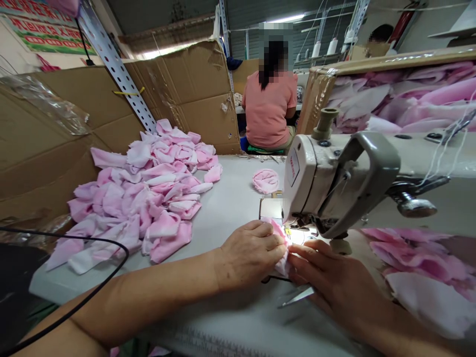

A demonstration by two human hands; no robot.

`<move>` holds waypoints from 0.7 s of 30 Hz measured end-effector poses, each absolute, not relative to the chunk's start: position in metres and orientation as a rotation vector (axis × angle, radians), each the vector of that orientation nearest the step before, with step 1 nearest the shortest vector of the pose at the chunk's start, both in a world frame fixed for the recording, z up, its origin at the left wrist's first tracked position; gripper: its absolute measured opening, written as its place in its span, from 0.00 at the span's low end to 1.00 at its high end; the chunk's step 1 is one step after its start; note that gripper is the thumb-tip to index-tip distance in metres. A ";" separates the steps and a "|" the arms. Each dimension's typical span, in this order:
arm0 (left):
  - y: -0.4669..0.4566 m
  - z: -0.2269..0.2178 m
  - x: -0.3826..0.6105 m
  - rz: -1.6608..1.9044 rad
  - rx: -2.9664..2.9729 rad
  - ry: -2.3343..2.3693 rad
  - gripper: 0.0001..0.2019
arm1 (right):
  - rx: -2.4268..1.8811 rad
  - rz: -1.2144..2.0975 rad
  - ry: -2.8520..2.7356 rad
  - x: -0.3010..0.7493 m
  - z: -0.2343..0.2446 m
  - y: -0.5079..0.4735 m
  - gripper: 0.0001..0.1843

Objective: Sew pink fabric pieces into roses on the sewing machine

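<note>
Pink cloth pieces (163,224) look soft and matt, cardboard (193,111) rough, the sewing machine head (307,191) smooth painted metal

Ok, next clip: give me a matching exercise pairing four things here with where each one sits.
Things:
1. Round gathered pink fabric disc
2. Heap of pink-and-white fabric pieces
3. Pointed silver metal blade
4. Bunched pink fabric piece

Places:
A. Between the left hand and right hand
B. Just below the right hand
C. Across the left of the pale table
D. Alone beside the cream sewing machine head

Pairs: 1-D, 2-C, 3-B, 4-A
</note>
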State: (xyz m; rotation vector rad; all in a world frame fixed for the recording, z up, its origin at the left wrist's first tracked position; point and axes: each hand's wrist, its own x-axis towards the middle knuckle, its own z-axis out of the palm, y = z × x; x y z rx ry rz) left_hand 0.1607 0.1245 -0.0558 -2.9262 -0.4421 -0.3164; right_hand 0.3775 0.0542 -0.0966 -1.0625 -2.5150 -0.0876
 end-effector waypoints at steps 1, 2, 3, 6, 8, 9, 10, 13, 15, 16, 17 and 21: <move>0.124 -0.056 0.161 -0.315 -2.925 -0.448 0.05 | -1.073 -0.051 -2.510 0.377 -0.096 0.054 0.23; 0.124 -0.055 0.161 -0.314 -2.924 -0.452 0.05 | -1.087 -0.011 -2.504 0.376 -0.095 0.054 0.23; 0.124 -0.054 0.161 -0.316 -2.923 -0.454 0.05 | -1.103 0.031 -2.499 0.374 -0.093 0.054 0.23; 0.122 -0.050 0.162 -0.318 -2.926 -0.461 0.06 | -1.200 0.194 -2.514 0.369 -0.085 0.054 0.22; 0.121 -0.045 0.163 -0.293 -2.938 -0.466 0.06 | -1.274 0.325 -2.517 0.366 -0.079 0.055 0.22; 0.120 -0.043 0.163 -0.276 -2.947 -0.463 0.06 | -1.301 0.384 -2.507 0.365 -0.076 0.056 0.21; 0.120 -0.041 0.164 -0.259 -2.957 -0.455 0.06 | -1.320 0.428 -2.491 0.365 -0.074 0.056 0.19; 0.119 -0.039 0.166 -0.209 -2.984 -0.447 0.08 | -1.327 0.459 -2.455 0.365 -0.073 0.058 0.15; 0.120 -0.041 0.166 -0.190 -2.990 -0.473 0.10 | -1.328 0.430 -2.458 0.367 -0.073 0.057 0.16; 0.120 -0.042 0.166 -0.190 -2.993 -0.482 0.11 | -1.326 0.411 -2.468 0.368 -0.073 0.057 0.18; 0.120 -0.043 0.166 -0.191 -2.995 -0.485 0.13 | -1.323 0.390 -2.478 0.369 -0.074 0.056 0.20; 0.122 -0.046 0.164 -0.195 -3.007 -0.470 0.15 | -1.325 0.306 -2.495 0.373 -0.075 0.054 0.21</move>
